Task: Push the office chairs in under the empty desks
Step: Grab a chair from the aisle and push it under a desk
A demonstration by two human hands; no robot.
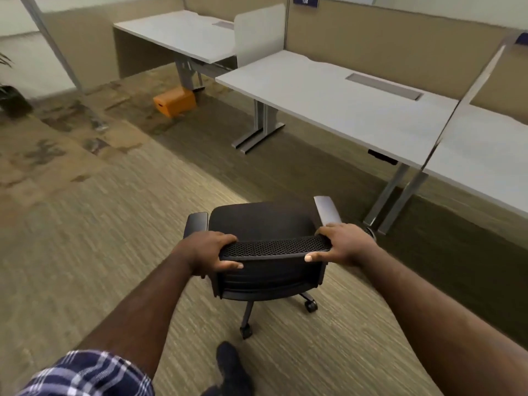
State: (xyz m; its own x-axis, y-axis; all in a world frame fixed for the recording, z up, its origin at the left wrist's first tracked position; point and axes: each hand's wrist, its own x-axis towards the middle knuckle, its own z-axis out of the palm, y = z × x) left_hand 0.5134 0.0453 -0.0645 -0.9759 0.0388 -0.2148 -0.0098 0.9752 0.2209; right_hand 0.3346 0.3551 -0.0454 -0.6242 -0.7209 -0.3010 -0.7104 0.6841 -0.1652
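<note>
A black office chair with a mesh backrest and castor wheels stands on the carpet right in front of me. My left hand grips the left end of the backrest's top edge. My right hand grips the right end. The chair faces a bare white desk on grey metal legs and is still some way short of it. A second bare white desk stands further back on the left, and part of a third desk shows at the right.
Beige partition walls run behind the desks, with a white divider panel between two of them. An orange box lies on the floor under the far desk. A potted plant is at the left edge. My foot is behind the chair.
</note>
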